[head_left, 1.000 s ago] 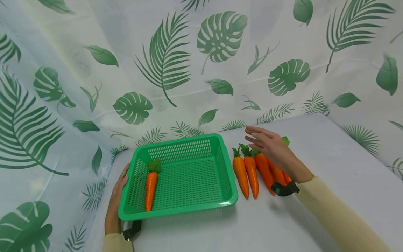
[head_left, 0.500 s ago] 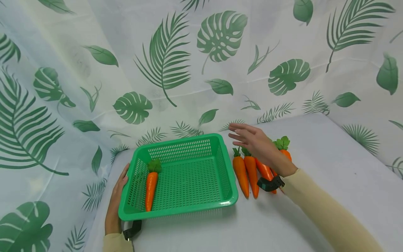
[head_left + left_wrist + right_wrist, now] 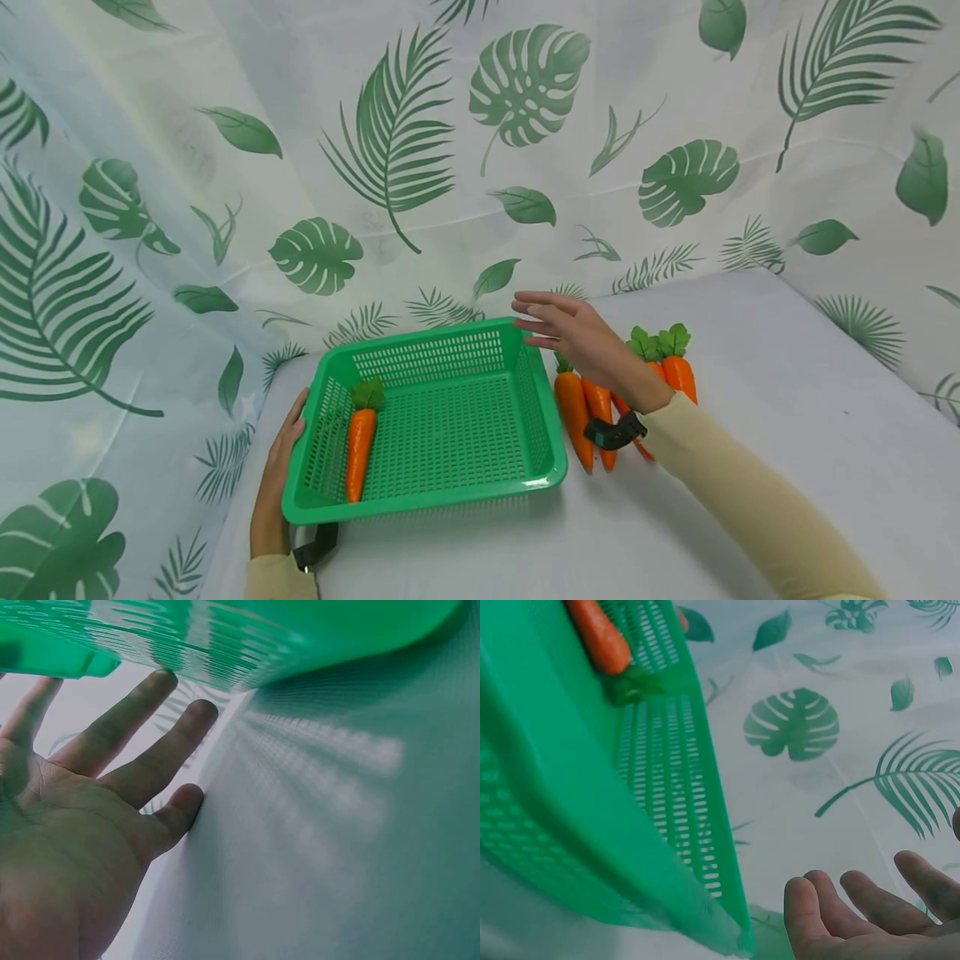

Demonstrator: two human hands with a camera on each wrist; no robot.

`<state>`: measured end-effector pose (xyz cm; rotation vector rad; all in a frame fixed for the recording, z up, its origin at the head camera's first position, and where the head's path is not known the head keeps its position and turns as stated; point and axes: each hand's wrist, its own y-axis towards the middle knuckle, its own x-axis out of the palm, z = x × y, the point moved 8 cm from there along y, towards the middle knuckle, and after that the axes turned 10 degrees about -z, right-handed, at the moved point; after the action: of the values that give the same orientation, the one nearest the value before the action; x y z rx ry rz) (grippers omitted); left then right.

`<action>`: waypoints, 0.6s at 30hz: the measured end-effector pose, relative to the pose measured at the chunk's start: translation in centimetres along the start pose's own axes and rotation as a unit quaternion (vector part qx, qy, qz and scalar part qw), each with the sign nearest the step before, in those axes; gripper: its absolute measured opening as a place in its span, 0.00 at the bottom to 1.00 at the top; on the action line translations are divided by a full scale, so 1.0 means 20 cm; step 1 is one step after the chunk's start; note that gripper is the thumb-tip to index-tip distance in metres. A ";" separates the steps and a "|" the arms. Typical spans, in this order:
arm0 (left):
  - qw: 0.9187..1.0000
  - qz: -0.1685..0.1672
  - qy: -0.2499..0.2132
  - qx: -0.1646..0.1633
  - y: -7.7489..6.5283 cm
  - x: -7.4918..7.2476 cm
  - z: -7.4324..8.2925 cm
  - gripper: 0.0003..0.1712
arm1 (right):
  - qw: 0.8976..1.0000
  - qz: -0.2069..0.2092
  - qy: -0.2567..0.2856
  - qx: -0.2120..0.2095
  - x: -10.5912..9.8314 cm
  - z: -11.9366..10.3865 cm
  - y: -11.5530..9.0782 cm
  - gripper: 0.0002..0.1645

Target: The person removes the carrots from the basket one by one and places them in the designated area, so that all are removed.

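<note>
A green plastic basket (image 3: pixel 420 504) with slotted sides stands on the white surface. One orange carrot (image 3: pixel 361 450) with a leafy green top lies along its left inside. My left hand (image 3: pixel 279 462) rests against the basket's left side; the left wrist view shows its fingers extended beside the slotted wall. Near the far right corner of the basket, my right hand (image 3: pixel 581 342) is held up with fingers extended and nothing in them. Below and behind that hand, several carrots (image 3: pixel 573 417) lie side by side to the right of the basket, partly hidden by the hand and wrist.
A white cloth with green leaf prints (image 3: pixel 390 125) hangs as a wall behind and on both sides. The white tabletop (image 3: pixel 780 400) extends to the right of the carrots. Each wrist wears a black strap (image 3: pixel 617 432).
My right hand has moved left from over the carrots to the basket's far right corner, uncovering the rightmost carrots. My left hand, the basket and the carrots have stayed still.
</note>
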<state>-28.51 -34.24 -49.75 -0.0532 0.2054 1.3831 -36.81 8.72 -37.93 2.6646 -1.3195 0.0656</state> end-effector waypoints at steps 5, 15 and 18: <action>1.000 -0.001 0.005 0.006 0.00 0.00 0.00 0.35 | 1.000 -0.006 0.013 0.002 0.05 0.00 0.05 0.30; 1.000 -0.007 -0.020 0.003 0.00 0.00 0.01 0.36 | 0.999 -0.025 0.019 0.012 0.16 0.05 0.14 0.29; 1.000 -0.001 -0.017 -0.010 0.01 0.00 0.00 0.36 | 0.999 -0.032 0.015 0.012 0.19 0.07 0.17 0.29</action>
<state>-28.63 -34.20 -49.84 -0.0471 0.1634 1.3823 -37.20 3.55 -38.49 2.7130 -1.2306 0.1121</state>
